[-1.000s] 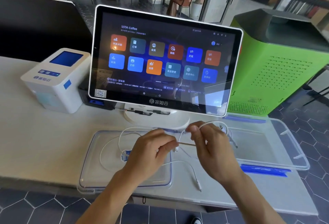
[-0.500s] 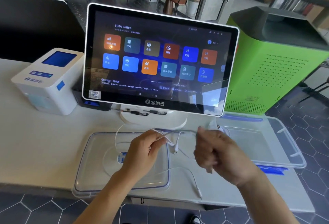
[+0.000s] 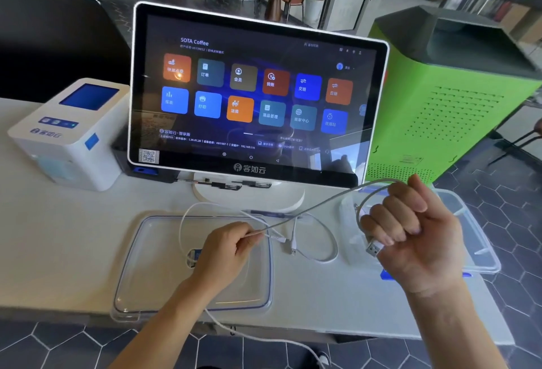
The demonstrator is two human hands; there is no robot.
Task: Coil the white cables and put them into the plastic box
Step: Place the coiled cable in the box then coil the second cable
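Winding a white cable point(image 3: 316, 207): right hand point(image 3: 410, 231) clenched on the loop and USB plug above the plastic box point(image 3: 481, 254), right of the touchscreen point(image 3: 258, 99). Left hand point(image 3: 231, 248) pinches the strand over the lid point(image 3: 132, 280). Feed slack steadily, keeping loops even. Screen reads "SOTA Coffee".

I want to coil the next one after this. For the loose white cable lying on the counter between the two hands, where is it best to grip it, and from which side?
Probably best at the plug end of the loose white cable, near its connector, coming from above. That end lies free on the grey counter, between the clear plastic lid and the clear plastic box, while the rest curves in an open loop.
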